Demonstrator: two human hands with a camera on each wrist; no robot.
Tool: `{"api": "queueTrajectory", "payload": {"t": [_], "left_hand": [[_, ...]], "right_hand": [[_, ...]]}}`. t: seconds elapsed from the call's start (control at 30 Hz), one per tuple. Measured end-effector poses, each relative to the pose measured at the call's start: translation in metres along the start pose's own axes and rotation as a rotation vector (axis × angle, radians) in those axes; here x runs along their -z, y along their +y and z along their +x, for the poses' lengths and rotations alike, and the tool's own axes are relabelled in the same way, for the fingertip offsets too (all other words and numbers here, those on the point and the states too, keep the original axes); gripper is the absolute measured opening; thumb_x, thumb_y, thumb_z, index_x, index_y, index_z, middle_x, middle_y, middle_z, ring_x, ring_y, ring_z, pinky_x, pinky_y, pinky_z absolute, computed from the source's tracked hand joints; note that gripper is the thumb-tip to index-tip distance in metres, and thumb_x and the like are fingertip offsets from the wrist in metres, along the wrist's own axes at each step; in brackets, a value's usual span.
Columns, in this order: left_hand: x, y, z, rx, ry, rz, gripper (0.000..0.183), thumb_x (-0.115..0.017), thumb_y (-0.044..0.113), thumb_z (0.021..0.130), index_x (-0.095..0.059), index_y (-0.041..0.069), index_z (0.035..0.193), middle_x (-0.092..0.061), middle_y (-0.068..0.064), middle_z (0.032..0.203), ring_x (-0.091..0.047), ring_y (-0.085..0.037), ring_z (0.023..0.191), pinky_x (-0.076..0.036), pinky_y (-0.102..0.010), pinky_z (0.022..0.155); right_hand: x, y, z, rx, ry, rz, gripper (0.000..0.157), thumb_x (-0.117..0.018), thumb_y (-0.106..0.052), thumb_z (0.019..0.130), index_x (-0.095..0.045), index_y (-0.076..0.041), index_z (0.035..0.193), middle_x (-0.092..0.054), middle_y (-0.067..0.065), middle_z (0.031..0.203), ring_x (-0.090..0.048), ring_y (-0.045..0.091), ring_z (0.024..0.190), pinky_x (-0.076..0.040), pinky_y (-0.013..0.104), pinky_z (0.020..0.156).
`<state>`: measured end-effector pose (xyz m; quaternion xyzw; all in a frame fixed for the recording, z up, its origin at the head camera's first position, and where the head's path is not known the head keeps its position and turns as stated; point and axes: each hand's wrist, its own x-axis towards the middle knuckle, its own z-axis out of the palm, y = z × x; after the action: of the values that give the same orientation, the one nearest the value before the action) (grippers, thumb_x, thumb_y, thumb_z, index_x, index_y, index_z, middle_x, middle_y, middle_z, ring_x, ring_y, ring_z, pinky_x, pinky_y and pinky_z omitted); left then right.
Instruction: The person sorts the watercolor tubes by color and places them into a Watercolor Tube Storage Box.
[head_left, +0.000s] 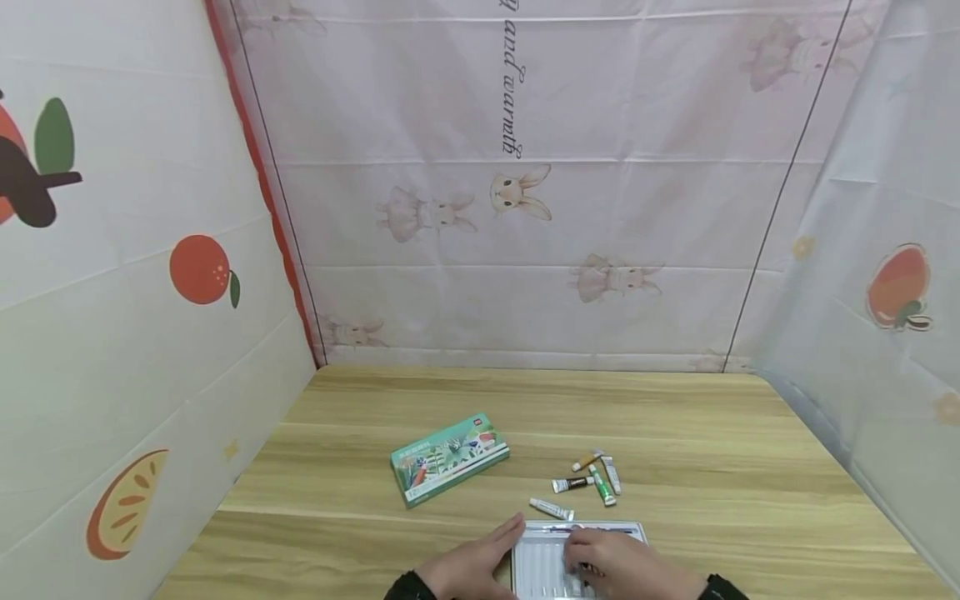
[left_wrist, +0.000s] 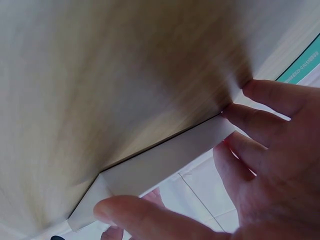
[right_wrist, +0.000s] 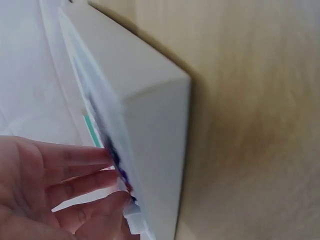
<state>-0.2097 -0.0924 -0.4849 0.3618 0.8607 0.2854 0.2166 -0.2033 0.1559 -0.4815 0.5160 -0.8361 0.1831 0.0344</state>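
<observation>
A shallow white tray (head_left: 538, 562) with long slots lies at the table's front edge. My left hand (head_left: 474, 568) rests against its left side, fingers extended; in the left wrist view fingertips (left_wrist: 234, 111) touch near one end of the tray wall (left_wrist: 160, 155) and the thumb lies near the other. Over the tray's right part, my right hand (head_left: 611, 562) has its fingers curled down. In the right wrist view it pinches what looks like a small paint tube with a white cap (right_wrist: 134, 220), partly hidden by the thumb. Dark tubes lie beside its fingertips.
Just behind the tray lies a whitish paint tube (head_left: 551, 508). Farther back are a dark brown tube (head_left: 572, 483), a green tube (head_left: 602, 486), an ochre tube (head_left: 587, 461) and a pale tube (head_left: 612, 475). A green printed box (head_left: 450, 458) sits to their left. Printed curtains surround the table.
</observation>
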Motion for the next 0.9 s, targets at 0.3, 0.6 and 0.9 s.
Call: {"api": "queueTrajectory", "payload": {"t": [0.3, 0.6, 0.9], "left_hand": [[-0.0005, 0.0022, -0.0017, 0.064, -0.004, -0.068, 0.081, -0.059, 0.045, 0.068, -0.019, 0.014, 0.132, -0.013, 0.004, 0.135, -0.020, -0.005, 0.115, -0.027, -0.023, 0.087], [0.0016, 0.0062, -0.0018, 0.088, 0.003, -0.081, 0.081, -0.061, 0.041, 0.067, -0.021, 0.012, 0.131, -0.014, 0.003, 0.135, -0.021, -0.007, 0.115, -0.026, -0.024, 0.088], [-0.0004, 0.0037, -0.0001, 0.084, -0.014, -0.122, 0.081, -0.062, 0.039, 0.067, -0.020, 0.012, 0.131, -0.013, 0.003, 0.135, -0.019, -0.008, 0.116, -0.025, -0.026, 0.089]], "right_hand": [[0.0040, 0.0006, -0.0058, -0.009, -0.018, 0.035, 0.012, -0.056, -0.017, 0.078, -0.061, -0.018, 0.089, -0.051, -0.009, 0.094, -0.046, -0.001, 0.083, -0.040, 0.013, 0.065], [0.0050, -0.0015, -0.0030, -0.029, -0.027, -0.028, 0.013, -0.059, -0.017, 0.075, -0.062, -0.018, 0.088, -0.051, -0.009, 0.093, -0.045, -0.001, 0.083, -0.040, 0.014, 0.065], [0.0028, 0.0043, -0.0040, -0.049, 0.021, 0.014, 0.012, -0.060, -0.013, 0.074, -0.061, -0.017, 0.085, -0.051, -0.008, 0.092, -0.046, 0.000, 0.082, -0.041, 0.015, 0.065]]}}
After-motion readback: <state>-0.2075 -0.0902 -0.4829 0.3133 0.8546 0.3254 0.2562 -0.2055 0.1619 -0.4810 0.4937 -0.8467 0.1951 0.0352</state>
